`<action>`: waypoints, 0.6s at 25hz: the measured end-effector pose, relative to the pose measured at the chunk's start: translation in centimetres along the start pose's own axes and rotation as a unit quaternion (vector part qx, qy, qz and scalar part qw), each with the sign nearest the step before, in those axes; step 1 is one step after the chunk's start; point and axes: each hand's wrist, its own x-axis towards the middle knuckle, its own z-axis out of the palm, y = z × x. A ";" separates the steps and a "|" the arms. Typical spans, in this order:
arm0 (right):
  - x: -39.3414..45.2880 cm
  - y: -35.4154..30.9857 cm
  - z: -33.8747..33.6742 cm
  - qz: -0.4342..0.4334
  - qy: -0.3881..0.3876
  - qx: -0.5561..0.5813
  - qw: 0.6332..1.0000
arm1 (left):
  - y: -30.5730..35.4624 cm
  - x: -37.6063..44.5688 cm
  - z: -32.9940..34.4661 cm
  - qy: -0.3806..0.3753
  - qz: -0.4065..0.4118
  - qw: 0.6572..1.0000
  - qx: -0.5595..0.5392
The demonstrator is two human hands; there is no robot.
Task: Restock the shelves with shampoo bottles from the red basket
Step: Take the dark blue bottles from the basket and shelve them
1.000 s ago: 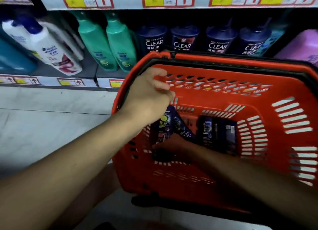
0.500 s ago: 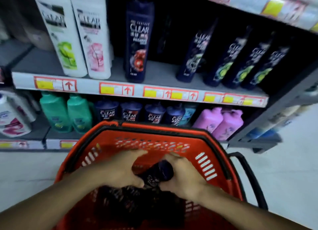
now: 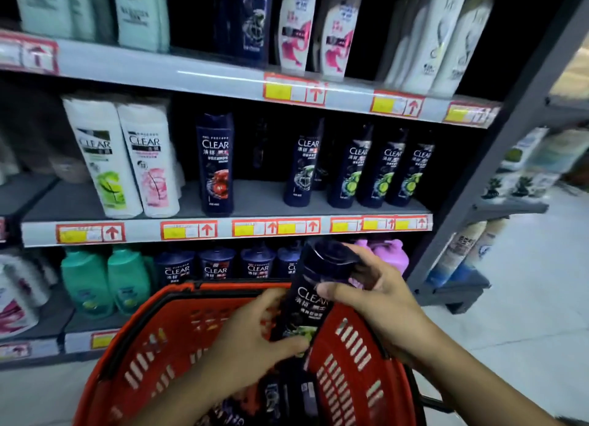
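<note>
the dark navy plastic clear shampoo bottle [image 3: 314, 293] stands nearly upright just above the red slotted plastic basket [image 3: 350, 355], cap up — lifted that way, probably, so it goes onto the shelf label-forward. the right hand [image 3: 371, 301] curls its fingers round the bottle's upper body, thumb across the label; the left hand [image 3: 255, 333] pinches the lower end to steady it. above the basket, the grey middle shelf [image 3: 255, 199] shows a gap between matching navy bottles — a likely slot.

Red slotted basket [image 3: 347, 355], dark navy bottle [image 3: 314, 285], yellow-and-red shelf tags [image 3: 188, 230].
</note>
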 end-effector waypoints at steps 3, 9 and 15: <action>-0.1 -0.5 0.6 -0.013 -0.011 0.011 1.000 | 2.3 0.7 0.9 0.031 0.032 0.999 -0.024; 3.8 -1.0 -0.2 -0.002 0.007 0.040 0.999 | 4.0 3.1 -0.2 0.113 0.008 0.993 -0.017; 13.8 0.4 -2.8 0.018 0.108 -0.027 0.994 | 7.1 8.3 -4.7 0.169 0.026 0.985 -0.031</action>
